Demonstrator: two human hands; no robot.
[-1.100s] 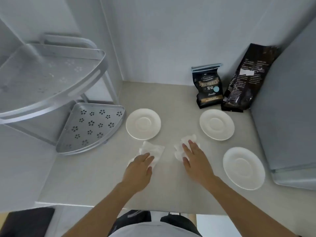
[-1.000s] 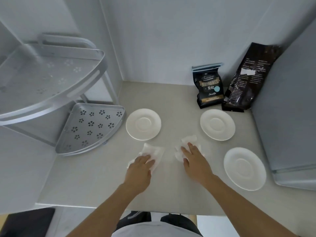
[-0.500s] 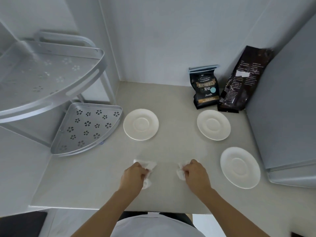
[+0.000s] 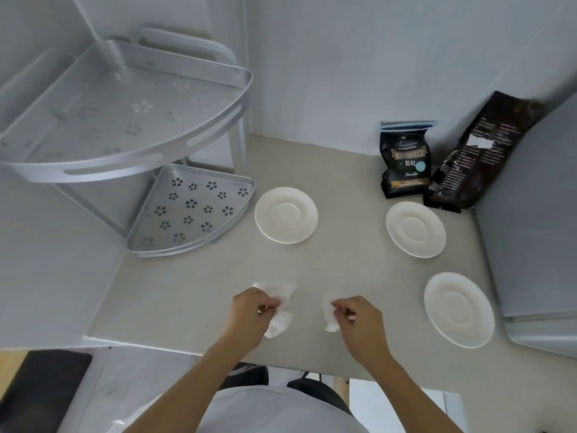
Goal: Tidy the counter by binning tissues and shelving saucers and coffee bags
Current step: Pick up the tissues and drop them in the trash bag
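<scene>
My left hand (image 4: 249,317) pinches a crumpled white tissue (image 4: 279,292) near the counter's front edge. My right hand (image 4: 362,323) pinches a second, smaller tissue (image 4: 328,314) beside it. Three white saucers lie on the grey counter: one in the middle (image 4: 286,215), one at the right back (image 4: 415,229), one at the right front (image 4: 458,309). A small black coffee bag (image 4: 404,164) stands at the back wall. A taller dark coffee bag (image 4: 474,157) leans to its right.
A silver two-tier corner shelf rack stands at the left, with a lower perforated tray (image 4: 190,210) and an upper tray (image 4: 125,120). A grey appliance (image 4: 530,229) borders the counter on the right. A dark object (image 4: 40,389) sits on the floor below left.
Both hands went from lying flat on the tissues to gripping them, and pulled them back toward the counter's front edge. The tissues are now bunched up.
</scene>
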